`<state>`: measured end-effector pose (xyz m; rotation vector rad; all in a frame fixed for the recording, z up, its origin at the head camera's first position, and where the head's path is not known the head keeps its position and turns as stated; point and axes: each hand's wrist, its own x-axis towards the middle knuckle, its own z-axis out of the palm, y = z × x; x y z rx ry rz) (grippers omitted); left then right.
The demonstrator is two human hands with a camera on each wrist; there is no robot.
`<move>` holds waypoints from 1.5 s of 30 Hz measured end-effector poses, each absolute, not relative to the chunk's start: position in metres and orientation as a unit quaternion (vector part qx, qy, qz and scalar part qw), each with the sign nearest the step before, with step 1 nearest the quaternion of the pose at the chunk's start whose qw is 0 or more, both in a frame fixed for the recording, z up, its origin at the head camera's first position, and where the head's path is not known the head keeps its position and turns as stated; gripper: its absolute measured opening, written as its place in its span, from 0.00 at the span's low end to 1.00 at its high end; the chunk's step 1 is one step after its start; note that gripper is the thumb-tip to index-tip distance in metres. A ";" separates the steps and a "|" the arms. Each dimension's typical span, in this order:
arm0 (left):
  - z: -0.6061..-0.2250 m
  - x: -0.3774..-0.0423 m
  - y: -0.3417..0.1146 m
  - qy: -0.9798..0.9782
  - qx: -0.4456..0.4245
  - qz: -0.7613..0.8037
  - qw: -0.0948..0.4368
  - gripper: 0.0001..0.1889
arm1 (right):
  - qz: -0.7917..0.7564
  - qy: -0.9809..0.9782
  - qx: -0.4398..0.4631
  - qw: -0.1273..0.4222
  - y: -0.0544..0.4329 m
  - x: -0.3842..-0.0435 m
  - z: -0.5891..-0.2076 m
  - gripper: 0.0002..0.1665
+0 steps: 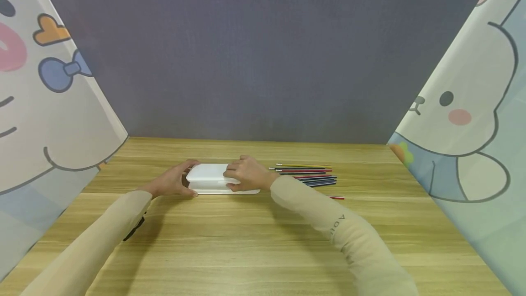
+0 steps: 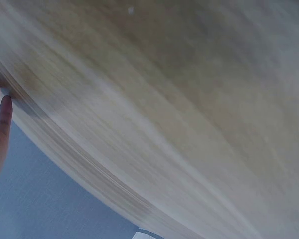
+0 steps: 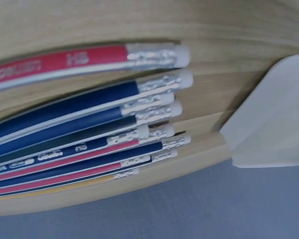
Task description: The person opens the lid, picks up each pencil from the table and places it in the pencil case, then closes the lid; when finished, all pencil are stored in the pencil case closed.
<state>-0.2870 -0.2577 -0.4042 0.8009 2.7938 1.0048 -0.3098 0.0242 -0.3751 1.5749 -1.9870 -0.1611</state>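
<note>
A white plastic case [image 1: 207, 171] lies on the wooden table, with a thin white rim [image 1: 223, 192] running along its front bottom edge. My left hand [image 1: 170, 182] grips the case's left end, thumb at the front corner and fingers toward the back. Across the right part of the case, my right hand [image 1: 248, 175] holds it with bent fingers on top and the thumb at the front. In the left wrist view only two fingers [image 2: 5, 112] show at the left edge. A corner of the white case [image 3: 274, 119] appears in the right wrist view.
Several pencils [image 1: 306, 168] with white erasers lie in a loose group right of the case, in red, dark blue, black and yellow. One red pencil [image 1: 337, 198] lies nearer, partly under my right sleeve [image 1: 324, 214]. A grey panel [image 1: 263, 58] stands behind the table [image 1: 230, 241].
</note>
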 end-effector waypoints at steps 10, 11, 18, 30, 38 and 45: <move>-0.402 -0.284 -0.259 0.915 0.245 0.318 0.038 0.50 | -0.009 -0.748 0.581 0.320 0.035 -0.315 -0.371 0.07; -0.402 -0.284 -0.259 0.915 0.244 0.318 0.040 0.50 | 0.000 -0.752 0.578 0.317 0.035 -0.315 -0.371 0.07; -0.401 -0.283 -0.257 0.917 0.236 0.317 0.048 0.52 | 0.066 -0.776 0.551 0.300 0.037 -0.314 -0.364 0.08; -0.405 -0.285 -0.258 0.911 0.242 0.333 0.028 0.50 | 0.172 -0.817 0.491 0.248 0.039 -0.326 -0.360 0.09; -0.407 -0.283 -0.259 0.910 0.240 0.336 0.029 0.49 | 0.206 -0.830 0.442 0.270 0.045 -0.334 -0.358 0.08; -0.408 -0.283 -0.259 0.909 0.236 0.343 0.033 0.52 | 0.227 -0.846 0.398 0.272 0.051 -0.342 -0.359 0.08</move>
